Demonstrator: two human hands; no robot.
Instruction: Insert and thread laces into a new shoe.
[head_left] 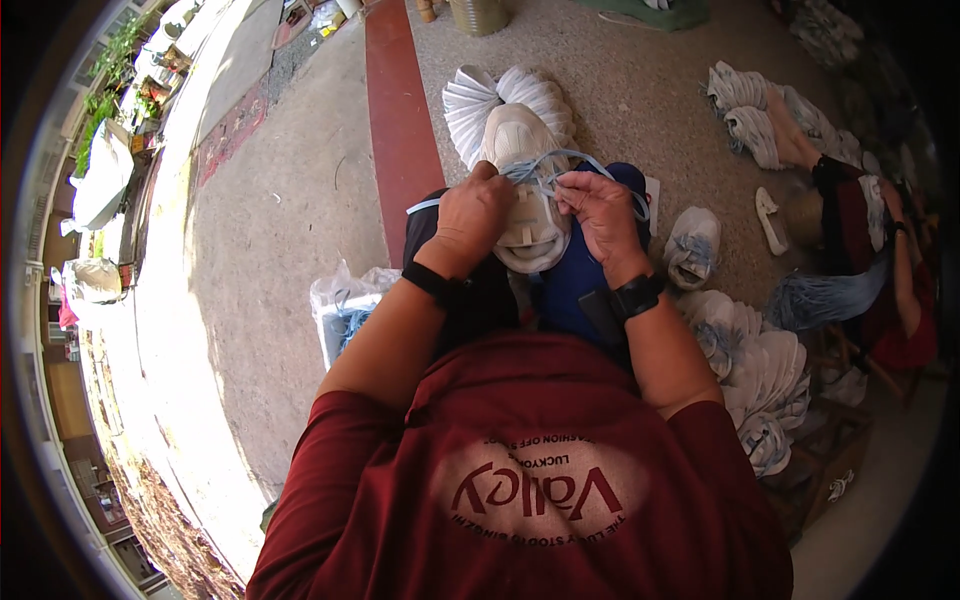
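A white and cream sneaker upper (pixel 527 218) rests at my knees, its opening toward me and its toe pointing away. A light blue shoelace (pixel 562 156) runs across its front and loops out to the right. My left hand (pixel 472 213) is closed at the upper's left edge, gripping the shoelace; a lace end trails out on its left. On the other side, my right hand (pixel 602 215) pinches the shoelace between thumb and fingers beside the eyelets. Just beyond the toe, a fan of stacked white uppers (pixel 470 105) lies on the floor.
On my right are a laced upper (pixel 692 245) and a pile of white uppers (pixel 765 370). Another person (pixel 900 290) sits farther right, near a bundle of blue laces (pixel 830 295). A clear plastic bag (pixel 340 300) with blue laces stands on my left.
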